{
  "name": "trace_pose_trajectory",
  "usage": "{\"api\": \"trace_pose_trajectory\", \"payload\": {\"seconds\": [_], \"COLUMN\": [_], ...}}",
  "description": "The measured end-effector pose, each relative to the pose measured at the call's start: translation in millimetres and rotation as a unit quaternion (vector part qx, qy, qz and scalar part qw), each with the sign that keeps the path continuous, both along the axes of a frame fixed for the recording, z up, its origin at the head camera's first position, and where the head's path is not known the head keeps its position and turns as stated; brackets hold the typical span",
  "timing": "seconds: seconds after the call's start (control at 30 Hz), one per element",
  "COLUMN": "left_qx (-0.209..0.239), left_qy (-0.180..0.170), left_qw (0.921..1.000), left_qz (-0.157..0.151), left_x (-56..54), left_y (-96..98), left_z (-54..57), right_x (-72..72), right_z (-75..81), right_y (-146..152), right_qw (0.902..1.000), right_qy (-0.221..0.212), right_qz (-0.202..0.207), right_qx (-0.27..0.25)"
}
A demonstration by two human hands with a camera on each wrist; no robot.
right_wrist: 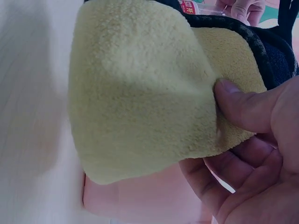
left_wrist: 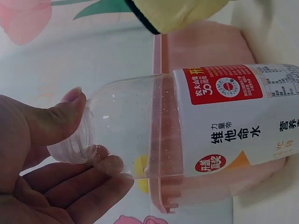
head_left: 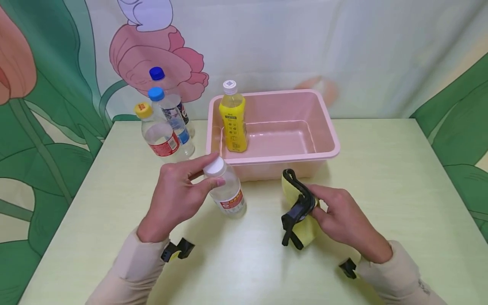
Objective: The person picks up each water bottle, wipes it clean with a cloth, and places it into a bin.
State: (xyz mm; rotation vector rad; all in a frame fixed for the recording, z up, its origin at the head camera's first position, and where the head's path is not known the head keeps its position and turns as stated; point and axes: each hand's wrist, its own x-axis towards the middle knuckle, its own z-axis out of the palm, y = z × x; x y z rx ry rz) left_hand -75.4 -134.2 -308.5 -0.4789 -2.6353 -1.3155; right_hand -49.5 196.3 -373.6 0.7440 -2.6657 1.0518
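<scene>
My left hand (head_left: 177,197) grips a clear plastic bottle (head_left: 231,200) by its neck, just under the white cap (head_left: 214,166). The bottle stands slightly tilted in front of the pink bin. Its white label with a red patch (left_wrist: 224,84) faces the left wrist view, where thumb and fingers wrap the neck. To the right, my right hand (head_left: 345,218) pinches a folded yellow cloth (right_wrist: 140,93) with black edging, thumb on one side and fingers beneath. Black loops (head_left: 292,237) hang from the cloth, above the table.
The pink bin (head_left: 331,148) stands at the table's back, with an upright yellow-labelled bottle (head_left: 234,123) inside at its left end. Left of the bin several bottles are grouped: one with a yellow cap (head_left: 143,110), others with blue caps (head_left: 156,94). A printed curtain (head_left: 267,46) hangs behind.
</scene>
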Motion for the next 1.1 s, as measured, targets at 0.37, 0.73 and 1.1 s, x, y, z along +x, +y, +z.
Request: {"api": "trace_pose_trajectory", "payload": {"seconds": [0.37, 0.73, 1.1], "left_qx": [0.0, -0.015, -0.013], "left_qy": [0.063, 0.062, 0.05], "left_qw": [0.9966, 0.9925, 0.9881], "left_qz": [-0.054, -0.104, -0.145], "left_x": [-3.8, -5.7, -7.3], "left_y": [22.5, 47.7, 65.4], "left_z": [-3.8, -5.1, -11.6], "right_x": [-1.2, -2.4, -3.2], "right_z": [4.5, 7.9, 17.2], "right_y": [-1, -6, -19], "right_qw": [0.9992, 0.9959, 0.988], "right_qy": [0.033, 0.066, 0.118], "right_qz": [-0.011, -0.025, -0.013], "right_qx": [-0.021, -0.057, -0.099]}}
